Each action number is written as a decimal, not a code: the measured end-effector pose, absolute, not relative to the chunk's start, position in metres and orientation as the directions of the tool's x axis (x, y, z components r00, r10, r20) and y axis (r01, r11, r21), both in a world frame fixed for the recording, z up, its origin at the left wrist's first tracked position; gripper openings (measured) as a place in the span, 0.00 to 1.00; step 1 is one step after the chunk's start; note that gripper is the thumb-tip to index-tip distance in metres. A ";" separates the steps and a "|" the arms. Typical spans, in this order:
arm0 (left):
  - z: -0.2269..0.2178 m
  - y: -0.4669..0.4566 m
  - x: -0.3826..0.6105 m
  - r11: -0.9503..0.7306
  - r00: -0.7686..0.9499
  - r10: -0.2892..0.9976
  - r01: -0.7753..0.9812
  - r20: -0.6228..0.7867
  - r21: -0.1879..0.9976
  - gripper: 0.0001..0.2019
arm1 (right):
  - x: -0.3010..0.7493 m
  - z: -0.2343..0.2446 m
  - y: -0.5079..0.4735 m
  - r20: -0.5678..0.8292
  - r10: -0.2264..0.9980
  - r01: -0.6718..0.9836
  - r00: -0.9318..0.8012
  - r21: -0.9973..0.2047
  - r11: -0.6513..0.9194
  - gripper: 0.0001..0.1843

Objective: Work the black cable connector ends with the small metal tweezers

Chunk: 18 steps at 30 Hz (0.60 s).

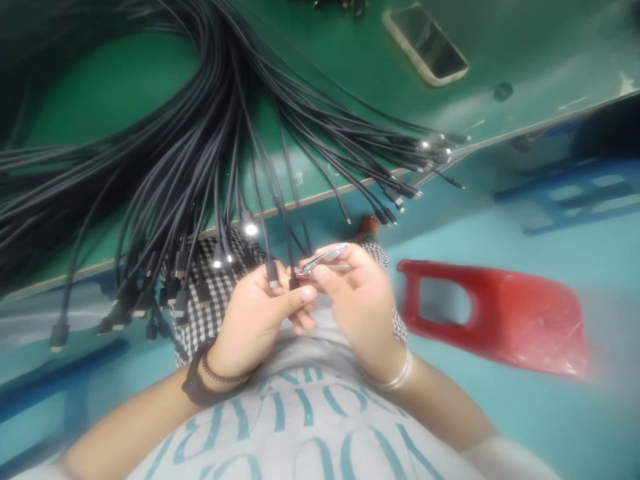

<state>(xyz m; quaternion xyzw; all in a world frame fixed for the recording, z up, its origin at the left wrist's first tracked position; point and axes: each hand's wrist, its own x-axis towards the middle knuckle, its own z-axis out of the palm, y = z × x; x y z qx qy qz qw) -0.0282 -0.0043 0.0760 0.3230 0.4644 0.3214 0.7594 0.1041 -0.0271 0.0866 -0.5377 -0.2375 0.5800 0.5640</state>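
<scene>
My right hand (361,300) is closed on a silver nail clipper (327,257), its jaws pointing left toward a black cable connector (293,283). My left hand (260,310) pinches that connector between thumb and fingers, close against the clipper's tip. Whether the jaws touch it, I cannot tell. A second cable plug (272,273) hangs at the left hand's fingers. Both cables run up to a large bundle of black cables (215,120) whose ends hang over the table's near edge.
The bundle lies on a green table (340,40). A phone (427,47) in a pale case rests near its far side. To the right on the floor stands a red plastic stool (525,313), with blue stool frames (575,197) beyond. A checkered cloth (210,267) covers my lap.
</scene>
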 end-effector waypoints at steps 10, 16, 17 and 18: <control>0.073 -0.006 -0.029 0.556 0.333 0.806 -0.141 -0.490 0.819 0.13 | 0.100 0.093 -0.025 -0.349 0.902 -0.329 0.253 -0.908 -0.259 0.06; 0.072 -0.005 -0.028 0.561 0.338 0.799 -0.118 -0.498 0.820 0.12 | 0.101 0.093 -0.024 -0.357 0.894 -0.305 0.270 -0.913 -0.272 0.06; 0.072 -0.005 -0.028 0.561 0.339 0.798 -0.115 -0.499 0.819 0.12 | 0.101 0.092 -0.024 -0.361 0.890 -0.301 0.279 -0.913 -0.276 0.06; 0.072 -0.005 -0.028 0.564 0.340 0.796 -0.112 -0.501 0.818 0.12 | 0.101 0.092 -0.024 -0.366 0.886 -0.300 0.285 -0.912 -0.281 0.06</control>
